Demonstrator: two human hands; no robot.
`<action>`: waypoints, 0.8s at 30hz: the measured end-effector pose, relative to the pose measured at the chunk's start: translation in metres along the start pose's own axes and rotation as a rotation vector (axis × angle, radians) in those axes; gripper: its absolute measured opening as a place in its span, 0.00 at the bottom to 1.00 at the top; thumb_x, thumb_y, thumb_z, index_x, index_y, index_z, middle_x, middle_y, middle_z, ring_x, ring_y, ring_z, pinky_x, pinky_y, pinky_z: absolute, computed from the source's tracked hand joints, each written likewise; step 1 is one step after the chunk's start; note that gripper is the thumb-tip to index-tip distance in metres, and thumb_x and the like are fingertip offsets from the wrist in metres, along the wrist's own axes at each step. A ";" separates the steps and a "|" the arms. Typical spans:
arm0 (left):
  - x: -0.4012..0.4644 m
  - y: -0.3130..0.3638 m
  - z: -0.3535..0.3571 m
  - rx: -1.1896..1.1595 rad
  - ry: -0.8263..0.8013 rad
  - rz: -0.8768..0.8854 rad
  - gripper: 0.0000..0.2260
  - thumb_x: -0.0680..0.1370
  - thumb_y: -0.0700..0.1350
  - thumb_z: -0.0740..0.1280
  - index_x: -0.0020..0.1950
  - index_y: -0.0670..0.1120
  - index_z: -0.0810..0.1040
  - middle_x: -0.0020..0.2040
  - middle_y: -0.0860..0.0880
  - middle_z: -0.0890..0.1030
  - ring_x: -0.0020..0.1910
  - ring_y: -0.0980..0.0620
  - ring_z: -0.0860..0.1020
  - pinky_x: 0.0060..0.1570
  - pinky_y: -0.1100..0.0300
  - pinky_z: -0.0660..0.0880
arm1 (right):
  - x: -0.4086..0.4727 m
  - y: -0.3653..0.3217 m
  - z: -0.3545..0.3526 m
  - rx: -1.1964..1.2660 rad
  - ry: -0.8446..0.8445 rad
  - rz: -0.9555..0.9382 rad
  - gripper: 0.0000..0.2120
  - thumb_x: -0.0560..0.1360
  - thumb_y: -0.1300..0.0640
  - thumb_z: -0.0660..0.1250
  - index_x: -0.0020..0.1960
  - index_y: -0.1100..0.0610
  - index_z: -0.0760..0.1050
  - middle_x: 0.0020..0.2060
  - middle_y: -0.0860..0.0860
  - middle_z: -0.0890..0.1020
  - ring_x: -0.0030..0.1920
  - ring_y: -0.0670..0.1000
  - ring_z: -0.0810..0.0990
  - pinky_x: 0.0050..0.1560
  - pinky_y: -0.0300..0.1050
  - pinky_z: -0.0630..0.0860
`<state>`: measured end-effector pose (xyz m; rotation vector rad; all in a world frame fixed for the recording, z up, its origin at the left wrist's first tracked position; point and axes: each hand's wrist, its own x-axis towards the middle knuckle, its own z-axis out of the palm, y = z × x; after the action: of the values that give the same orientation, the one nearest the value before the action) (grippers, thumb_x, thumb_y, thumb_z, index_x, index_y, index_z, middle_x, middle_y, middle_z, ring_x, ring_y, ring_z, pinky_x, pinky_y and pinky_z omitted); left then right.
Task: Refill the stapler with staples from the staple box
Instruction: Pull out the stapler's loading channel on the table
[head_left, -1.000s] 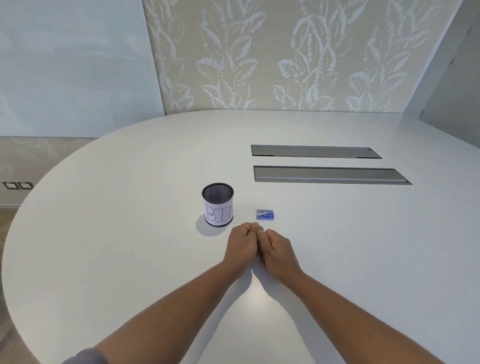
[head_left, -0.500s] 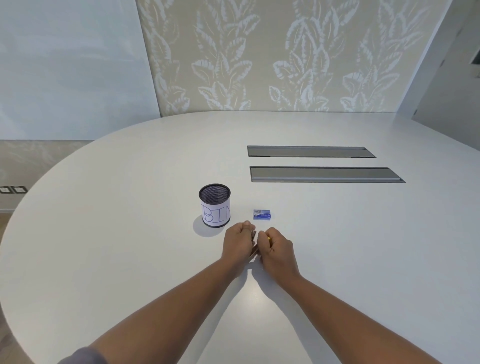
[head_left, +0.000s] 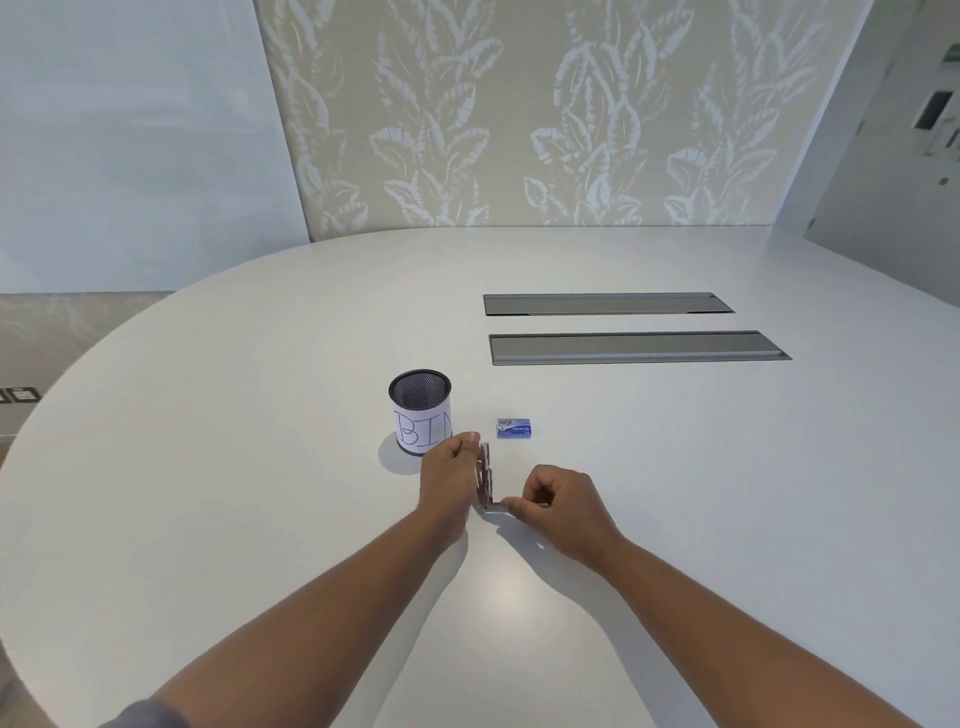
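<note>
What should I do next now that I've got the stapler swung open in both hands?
Probably let go with your right hand and reach for the staple box, while the left hand holds the stapler open. The stapler's top stands upright, its base lies on the table, and the box sits shut just beyond.

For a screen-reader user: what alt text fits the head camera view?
Two bare hands hold a small metal stapler swung open on a white oval table, left hand gripping the raised top, right hand pinching the base. Behind stand a closed blue staple box and a black mesh cup labelled BIN.
</note>
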<state>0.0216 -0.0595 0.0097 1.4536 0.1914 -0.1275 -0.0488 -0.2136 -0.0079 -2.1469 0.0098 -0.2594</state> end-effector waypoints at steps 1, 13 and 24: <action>0.001 0.001 -0.001 0.015 -0.003 0.012 0.10 0.82 0.45 0.67 0.42 0.52 0.82 0.36 0.59 0.83 0.38 0.58 0.79 0.41 0.65 0.75 | -0.001 -0.001 0.000 -0.022 -0.027 -0.015 0.13 0.71 0.51 0.78 0.37 0.54 0.76 0.27 0.50 0.78 0.28 0.42 0.69 0.31 0.34 0.67; 0.009 0.000 -0.004 0.058 -0.090 -0.015 0.08 0.83 0.40 0.65 0.49 0.47 0.83 0.46 0.44 0.85 0.41 0.50 0.79 0.42 0.62 0.79 | -0.006 -0.024 0.001 -0.348 -0.294 0.044 0.37 0.73 0.49 0.65 0.79 0.45 0.56 0.31 0.47 0.80 0.35 0.47 0.78 0.36 0.45 0.74; 0.016 -0.006 -0.012 0.405 -0.164 0.201 0.10 0.78 0.35 0.67 0.51 0.49 0.85 0.46 0.52 0.85 0.41 0.53 0.81 0.47 0.60 0.80 | -0.009 -0.024 0.020 -0.627 -0.212 0.066 0.39 0.71 0.45 0.55 0.81 0.44 0.49 0.32 0.46 0.73 0.36 0.55 0.75 0.33 0.47 0.64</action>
<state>0.0351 -0.0473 -0.0007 1.8462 -0.1235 -0.1252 -0.0558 -0.1826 -0.0002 -2.7821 0.0450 0.0222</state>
